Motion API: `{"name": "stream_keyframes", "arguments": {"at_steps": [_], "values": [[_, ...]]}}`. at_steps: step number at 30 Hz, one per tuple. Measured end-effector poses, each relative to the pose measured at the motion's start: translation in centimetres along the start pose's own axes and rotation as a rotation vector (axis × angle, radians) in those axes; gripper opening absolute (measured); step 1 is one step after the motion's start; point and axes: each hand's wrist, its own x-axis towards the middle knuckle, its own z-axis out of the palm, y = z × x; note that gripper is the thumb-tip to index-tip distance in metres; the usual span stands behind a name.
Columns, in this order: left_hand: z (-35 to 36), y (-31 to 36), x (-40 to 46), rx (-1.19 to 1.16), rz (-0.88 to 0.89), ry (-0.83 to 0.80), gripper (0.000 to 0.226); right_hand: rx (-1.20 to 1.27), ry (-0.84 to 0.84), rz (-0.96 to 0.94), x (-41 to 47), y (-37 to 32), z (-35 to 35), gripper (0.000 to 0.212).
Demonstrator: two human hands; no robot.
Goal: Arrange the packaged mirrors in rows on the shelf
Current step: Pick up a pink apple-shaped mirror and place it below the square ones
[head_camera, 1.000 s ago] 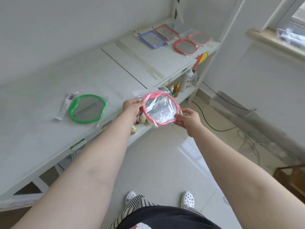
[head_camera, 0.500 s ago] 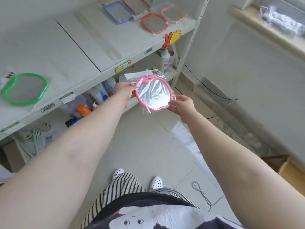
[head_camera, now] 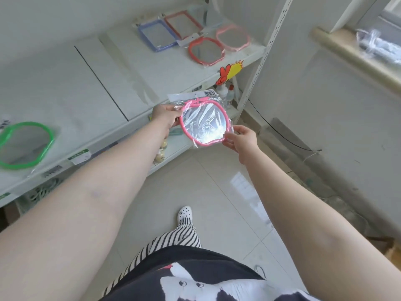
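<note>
Both hands hold the pink mirror [head_camera: 204, 123] in its clear wrapper out in front of the shelf [head_camera: 104, 83]. The left hand [head_camera: 166, 115] pinches its rim at nine o'clock, fingers curled, and the right hand [head_camera: 240, 137] pinches it at four o'clock.

I'm seeing the left arm covering the lower-shelf bottles [head_camera: 160, 153]; the green mirror [head_camera: 25, 144] is running off frame, its label unreadable.
</note>
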Motion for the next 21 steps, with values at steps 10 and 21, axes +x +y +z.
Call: {"name": "stream_keyframes", "arguments": {"at_steps": [10, 21], "values": [[2.3, 4.9, 7.2, 0.010, 0.008, 0.033, 0.032, -0.017, 0.022, 0.010, 7.4, -5.1, 2.2, 0.033], [3.6, 8.3, 13.0, -0.024, -0.045, 0.276, 0.037, -0.326, -0.170, -0.047, 16.1, -11.0, 4.5, 0.037]]}}
